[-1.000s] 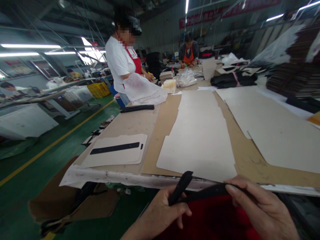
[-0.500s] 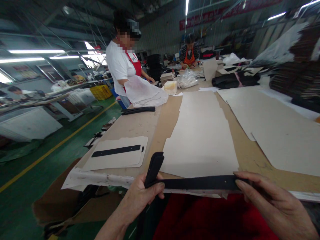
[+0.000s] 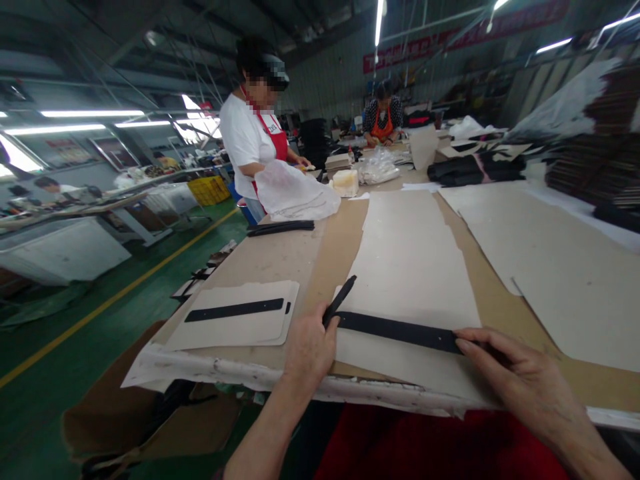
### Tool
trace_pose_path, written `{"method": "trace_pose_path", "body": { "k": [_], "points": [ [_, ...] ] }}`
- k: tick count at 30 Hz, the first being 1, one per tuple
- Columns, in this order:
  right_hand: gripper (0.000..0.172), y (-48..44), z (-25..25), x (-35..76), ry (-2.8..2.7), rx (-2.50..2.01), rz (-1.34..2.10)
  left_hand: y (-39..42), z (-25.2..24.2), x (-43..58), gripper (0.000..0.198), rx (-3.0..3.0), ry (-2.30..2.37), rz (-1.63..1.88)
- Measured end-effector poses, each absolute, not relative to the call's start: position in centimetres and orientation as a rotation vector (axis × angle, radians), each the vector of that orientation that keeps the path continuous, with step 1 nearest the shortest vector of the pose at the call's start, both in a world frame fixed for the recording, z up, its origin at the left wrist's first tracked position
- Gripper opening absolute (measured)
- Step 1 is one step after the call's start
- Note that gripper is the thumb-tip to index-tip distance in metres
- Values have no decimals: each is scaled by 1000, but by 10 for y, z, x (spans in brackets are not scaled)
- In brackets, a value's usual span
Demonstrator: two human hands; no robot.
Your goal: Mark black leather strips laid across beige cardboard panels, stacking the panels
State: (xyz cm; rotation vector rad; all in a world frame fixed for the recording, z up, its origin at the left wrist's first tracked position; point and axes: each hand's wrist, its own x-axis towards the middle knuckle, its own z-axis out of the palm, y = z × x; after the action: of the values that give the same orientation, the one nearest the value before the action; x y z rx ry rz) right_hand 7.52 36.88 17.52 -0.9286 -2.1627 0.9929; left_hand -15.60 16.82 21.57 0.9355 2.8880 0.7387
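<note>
A flat black strip (image 3: 395, 330) with small holes near its ends spans the space between my hands, over the near part of a large pale sheet (image 3: 415, 260). My right hand (image 3: 520, 370) pinches its right end between thumb and fingers. At the strip's left end, my left hand (image 3: 310, 343) is closed around a narrow black bundle (image 3: 343, 297), which looks like more strips; its thumb lies at the strip's end. Left of that hand, another black strip (image 3: 235, 310) lies on pale cut cards (image 3: 260, 331) with a small slot.
Another pale sheet (image 3: 565, 267) covers the right side of the table. More black strips (image 3: 281, 228) lie at the far left edge, near a co-worker (image 3: 250, 133) and a white plastic bag (image 3: 295, 190). A cardboard box (image 3: 120, 393) sits below the table's left edge.
Both hands have moved up and forward with the strip, from the table's front edge to over the pale sheet. The bundle in my left hand has turned edge-on and leans right.
</note>
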Motion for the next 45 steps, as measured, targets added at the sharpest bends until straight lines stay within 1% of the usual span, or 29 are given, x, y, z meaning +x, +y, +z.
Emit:
{"method": "trace_pose_path", "body": {
  "k": [3,12,17,20,23,28,33,40,45],
  "points": [
    [37,371,172,72,-2176,-925,976,175,212,-160,28,951,2889,658],
    [39,373,165,72,-2138,-1007,1013,178,203,-174,22,825,2680,954],
    [41,373,167,73,-2077,-1101,1058,179,201,-174,20,817,2645,978],
    [40,374,167,72,-2074,-1113,1092,180,202,-173,20,814,2644,989],
    [35,373,168,71,-2088,-1054,1082,180,202,-173,20,785,2648,1011],
    [26,365,171,76,-2265,-824,1023,176,201,-176,20,777,2578,1088],
    [24,360,174,82,-2346,-686,1054,173,197,-177,19,800,2546,1141],
    [25,366,172,74,-2236,-881,921,172,194,-177,26,780,2584,1074],
    [27,367,175,66,-2193,-977,896,173,194,-177,30,765,2604,1041]
  ]
}}
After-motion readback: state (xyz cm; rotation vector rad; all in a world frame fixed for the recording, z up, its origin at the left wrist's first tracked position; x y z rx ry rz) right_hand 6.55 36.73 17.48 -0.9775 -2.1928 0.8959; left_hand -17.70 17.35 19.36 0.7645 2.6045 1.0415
